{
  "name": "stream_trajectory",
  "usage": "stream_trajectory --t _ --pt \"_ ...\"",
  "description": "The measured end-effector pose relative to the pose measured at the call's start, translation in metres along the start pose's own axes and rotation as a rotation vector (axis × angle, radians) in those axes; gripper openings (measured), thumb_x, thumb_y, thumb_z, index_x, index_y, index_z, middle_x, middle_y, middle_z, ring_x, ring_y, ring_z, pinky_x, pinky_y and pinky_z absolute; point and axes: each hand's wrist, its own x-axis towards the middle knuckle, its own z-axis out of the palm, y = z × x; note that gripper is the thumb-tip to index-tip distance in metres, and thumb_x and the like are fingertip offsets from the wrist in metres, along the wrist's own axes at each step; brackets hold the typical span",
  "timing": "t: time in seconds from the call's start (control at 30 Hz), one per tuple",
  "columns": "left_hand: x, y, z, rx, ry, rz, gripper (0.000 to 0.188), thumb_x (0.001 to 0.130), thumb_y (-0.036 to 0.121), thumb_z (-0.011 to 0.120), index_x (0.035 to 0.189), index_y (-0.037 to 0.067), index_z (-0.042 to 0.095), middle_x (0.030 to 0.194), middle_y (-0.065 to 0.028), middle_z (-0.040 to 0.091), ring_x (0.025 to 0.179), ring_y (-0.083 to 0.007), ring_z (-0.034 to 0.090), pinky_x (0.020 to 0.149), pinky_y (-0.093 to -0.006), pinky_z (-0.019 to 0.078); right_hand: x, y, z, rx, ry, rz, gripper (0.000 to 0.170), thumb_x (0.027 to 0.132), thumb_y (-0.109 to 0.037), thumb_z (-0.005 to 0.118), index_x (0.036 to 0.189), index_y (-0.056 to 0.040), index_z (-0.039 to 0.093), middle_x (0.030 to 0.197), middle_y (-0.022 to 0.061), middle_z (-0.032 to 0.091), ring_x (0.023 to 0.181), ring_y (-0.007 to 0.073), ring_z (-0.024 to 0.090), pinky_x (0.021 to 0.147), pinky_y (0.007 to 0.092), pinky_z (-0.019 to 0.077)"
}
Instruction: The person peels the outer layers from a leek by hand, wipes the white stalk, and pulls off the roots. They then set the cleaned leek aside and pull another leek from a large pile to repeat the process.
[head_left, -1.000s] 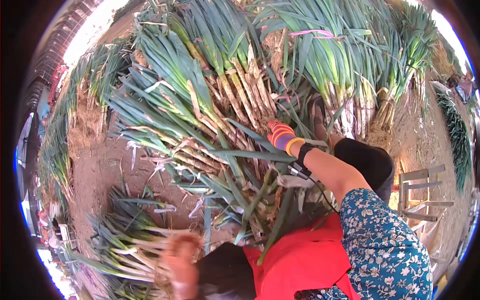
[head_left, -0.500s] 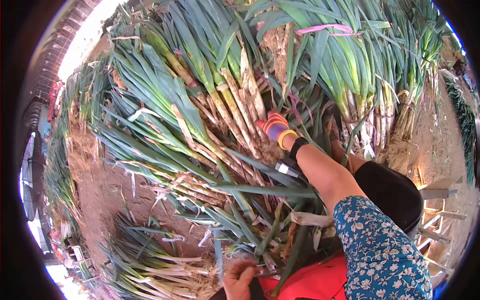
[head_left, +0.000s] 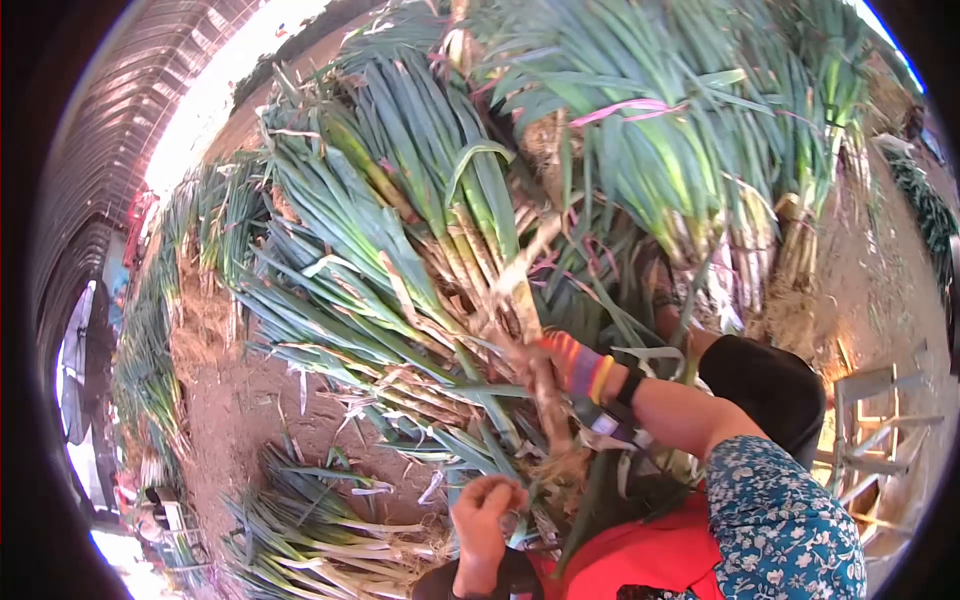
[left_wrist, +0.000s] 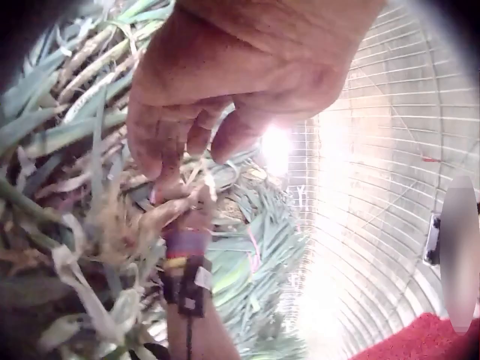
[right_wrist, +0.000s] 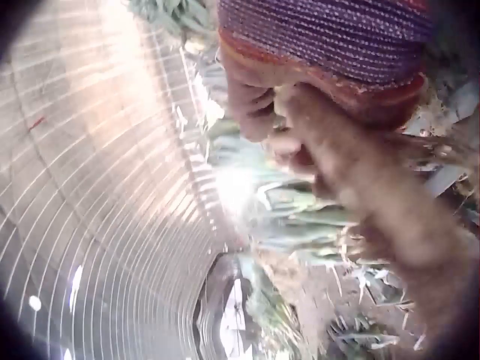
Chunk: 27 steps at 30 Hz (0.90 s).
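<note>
My right hand (head_left: 570,365), in a striped glove that leaves the fingers bare, grips a large green onion (head_left: 553,415) by its pale stalk. The root end points down toward my lap, and the upper stalk is blurred. In the right wrist view, the blurred stalk (right_wrist: 367,180) crosses in front of the fingers. My bare left hand (head_left: 487,515) is raised over my lap, left of the root end, its fingers loosely bent and holding nothing. From the left wrist, its fingers (left_wrist: 150,139) hang over the stalk's roots. Beyond my right hand lies a pile of untied green onions (head_left: 370,240).
Bundles tied with pink string (head_left: 640,110) stand at the back right. A smaller heap of cleaner green onions (head_left: 320,540) lies on the ground at lower left. A wooden stool (head_left: 880,420) is at right. Loose leaves cover my red apron's edge (head_left: 640,545).
My right hand has drawn a green onion from the pile toward my body. My left hand has come from the lower-left heap to in front of my lap and risen.
</note>
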Motion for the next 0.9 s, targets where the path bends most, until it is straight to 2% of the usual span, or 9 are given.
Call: stream_trajectory --t 0.1,0.2,0.3,0.37,0.4,0.5,0.63,0.73,0.9 --pt "-0.002 0.028 0.014 -0.013 -0.038 0.092 0.017 0.083 0.008 0.056 0.090 -0.006 0.061 0.080 -0.0102 0.065 0.069 -0.0161 0.061 0.069 -0.0265 0.0493 -0.042 -0.003 0.044 -0.203 0.136 -0.181 0.018 0.079 -0.012 0.067 0.088 -0.0036 0.055 0.063 0.0077 0.058 0.052 0.0172 0.058 0.048 0.0313 0.0469" --pt "0.012 0.046 0.024 0.137 0.076 0.468 0.015 0.083 0.010 0.055 0.081 -0.004 0.061 0.074 -0.0060 0.061 0.068 -0.0132 0.055 0.064 -0.0247 0.0438 -0.110 0.026 0.099 -0.596 0.202 -0.328 0.024 0.074 -0.012 0.071 0.090 -0.0009 0.056 0.064 0.0057 0.060 0.048 0.0147 0.055 0.042 0.0298 0.0432" --pt "0.017 0.044 0.028 -0.201 0.008 0.494 0.035 0.084 0.013 0.062 0.116 -0.003 0.056 0.098 -0.0064 0.062 0.082 -0.0131 0.057 0.072 -0.0276 0.0455 -0.140 0.064 0.085 -1.013 0.312 -0.421 0.034 0.071 -0.015 0.074 0.095 -0.0008 0.055 0.071 0.0076 0.060 0.060 0.0174 0.057 0.051 0.0338 0.0460" --pt "0.009 0.044 0.034 -0.241 0.002 0.546 0.041 0.085 0.017 0.062 0.121 -0.001 0.052 0.107 -0.0072 0.060 0.093 -0.0144 0.056 0.077 -0.0286 0.0448 -0.144 0.103 0.035 -1.413 0.215 -0.970 0.045 0.075 -0.019 0.073 0.111 -0.0029 0.051 0.082 0.0091 0.063 0.064 0.0186 0.060 0.053 0.0367 0.0455" --pt "0.001 0.049 0.035 -0.262 0.011 0.544 0.042 0.086 0.018 0.062 0.121 -0.001 0.052 0.109 -0.0073 0.060 0.096 -0.0150 0.056 0.079 -0.0294 0.0447 -0.160 0.108 0.041 -1.413 0.198 -0.949 0.045 0.075 -0.019 0.073 0.111 -0.0029 0.051 0.082 0.0091 0.063 0.064 0.0186 0.060 0.053 0.0367 0.0455" --pt "-0.009 0.049 0.008 -0.367 -0.079 0.441 0.038 0.080 0.011 0.065 0.114 -0.002 0.054 0.101 -0.0104 0.062 0.086 -0.0212 0.061 0.072 -0.0337 0.0495 -0.202 0.088 0.107 -1.753 0.200 -0.274 0.057 0.070 -0.028 0.077 0.112 -0.0003 0.050 0.099 0.0163 0.057 0.094 0.0314 0.057 0.078 0.0363 0.0452" --pt "-0.029 0.041 -0.017 -0.423 0.084 0.402 0.043 0.065 -0.005 0.069 0.106 -0.003 0.058 0.096 -0.0110 0.063 0.084 -0.0259 0.063 0.074 -0.0385 0.0530 -0.162 0.096 0.125 -1.276 -0.022 -0.594 0.072 0.070 -0.027 0.077 0.127 0.0001 0.044 0.106 0.0161 0.059 0.094 0.0275 0.059 0.078 0.0351 0.0475" --pt "-0.046 0.041 -0.026 -0.514 -0.014 0.466 0.042 0.063 -0.007 0.067 0.104 -0.002 0.060 0.098 -0.0097 0.063 0.086 -0.0254 0.062 0.077 -0.0380 0.0517 -0.140 0.086 0.175 -0.747 -0.042 -0.456 0.061 0.069 -0.021 0.076 0.121 -0.0001 0.052 0.103 0.0149 0.061 0.091 0.0204 0.059 0.076 0.0326 0.0479" --pt "-0.081 0.046 -0.034 -0.563 0.012 0.624 0.043 0.060 -0.006 0.067 0.102 -0.004 0.061 0.096 -0.0094 0.065 0.087 -0.0230 0.062 0.083 -0.0350 0.0476 -0.146 0.080 0.212 -1.207 -0.072 -0.661 0.036 0.068 -0.014 0.075 0.097 0.0006 0.062 0.082 0.0070 0.065 0.076 0.0094 0.057 0.067 0.0286 0.0471"
